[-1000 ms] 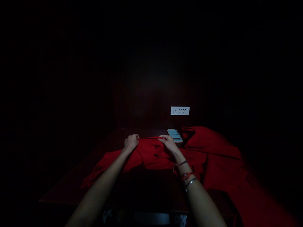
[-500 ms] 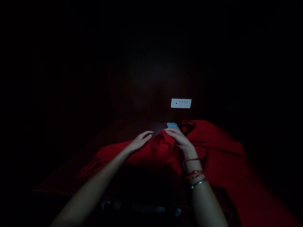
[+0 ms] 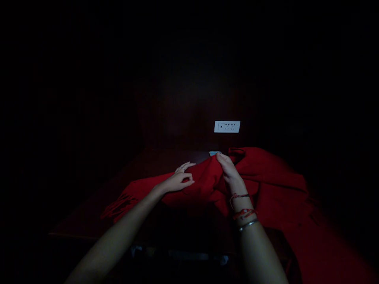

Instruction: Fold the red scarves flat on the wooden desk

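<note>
A red fringed scarf [image 3: 204,177] lies across the dark table, its tasselled end toward the left. My right hand [image 3: 229,167] is closed on the scarf's upper edge, thumb on top, and lifts it slightly. Bracelets circle that wrist. My left hand [image 3: 176,181] rests on the scarf further left, open, with the upper fingers stretched out and the thumb and forefinger bent toward each other. A phone [image 3: 213,153] with a lit screen lies just beyond the right hand, mostly hidden behind the raised cloth.
More red cloth [image 3: 275,185] is heaped on the right and hangs over the table's side. A white wall socket [image 3: 227,126] sits on the dark wall behind. The table's front edge [image 3: 74,236] shows faintly. Pale items under the table are too dark to name.
My right hand has moved slightly up and right with the scarf's edge, covering more of the phone. My left hand has spread its fingers over the cloth, which looks straighter between the hands.
</note>
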Available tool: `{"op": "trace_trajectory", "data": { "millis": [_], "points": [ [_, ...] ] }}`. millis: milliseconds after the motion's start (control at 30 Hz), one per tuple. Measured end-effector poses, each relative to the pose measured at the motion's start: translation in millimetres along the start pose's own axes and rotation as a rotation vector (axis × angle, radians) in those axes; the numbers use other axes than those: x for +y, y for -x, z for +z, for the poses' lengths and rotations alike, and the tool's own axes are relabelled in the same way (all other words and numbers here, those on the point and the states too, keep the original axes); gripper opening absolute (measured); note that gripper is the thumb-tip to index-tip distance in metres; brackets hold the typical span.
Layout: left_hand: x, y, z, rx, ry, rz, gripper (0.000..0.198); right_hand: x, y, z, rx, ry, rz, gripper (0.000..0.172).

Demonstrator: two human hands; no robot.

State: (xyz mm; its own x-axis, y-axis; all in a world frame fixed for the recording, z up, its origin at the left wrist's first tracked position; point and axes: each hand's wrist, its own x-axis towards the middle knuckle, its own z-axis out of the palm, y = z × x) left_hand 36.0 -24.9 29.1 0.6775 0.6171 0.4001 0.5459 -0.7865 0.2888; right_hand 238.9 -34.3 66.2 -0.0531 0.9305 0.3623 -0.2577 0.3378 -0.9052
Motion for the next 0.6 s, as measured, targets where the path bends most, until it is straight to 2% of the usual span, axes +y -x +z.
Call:
{"op": "trace_trajectory", "data": {
  "millis": [67,167,200,233,300,367,400,467,533,600],
  "points": [
    [0,4,-4.9,-0.036,0.033,0.047,0.013,-1,-3,-3,0.080,-0.052,-0.021,0.030],
    [0,7,-5.5,-0.037,0.030,0.050,0.042,0,-7,-8,0.199,-0.007,-0.081,0.028],
    [-1,7,-3.2,-0.025,0.002,0.033,0.045,1,-8,-9,0.226,0.015,-0.099,0.028],
    [-3,6,-0.1,-0.006,-0.034,0.015,0.041,2,-9,-10,0.249,0.031,-0.114,0.029],
    [-7,4,4.9,0.038,-0.096,-0.014,0.022,4,-11,-12,0.290,0.058,-0.135,0.031],
    [-14,2,1.0,0.091,-0.106,-0.051,0.012,6,-14,-17,0.362,0.105,-0.175,0.034],
    [-18,1,-6.8,0.121,-0.090,-0.091,0.014,7,-15,-20,0.430,0.141,-0.209,0.036],
    [-24,3,-35.9,0.196,-0.054,-0.214,0.020,10,-17,-30,0.626,0.231,-0.281,0.038],
    [-26,9,-78.3,0.279,-0.093,-0.338,0.024,11,-19,-40,0.840,0.339,-0.325,0.042],
    [-21,22,-120.5,0.323,-0.201,-0.391,0.027,12,-18,-47,0.942,0.486,-0.318,0.043]
  ]
}}
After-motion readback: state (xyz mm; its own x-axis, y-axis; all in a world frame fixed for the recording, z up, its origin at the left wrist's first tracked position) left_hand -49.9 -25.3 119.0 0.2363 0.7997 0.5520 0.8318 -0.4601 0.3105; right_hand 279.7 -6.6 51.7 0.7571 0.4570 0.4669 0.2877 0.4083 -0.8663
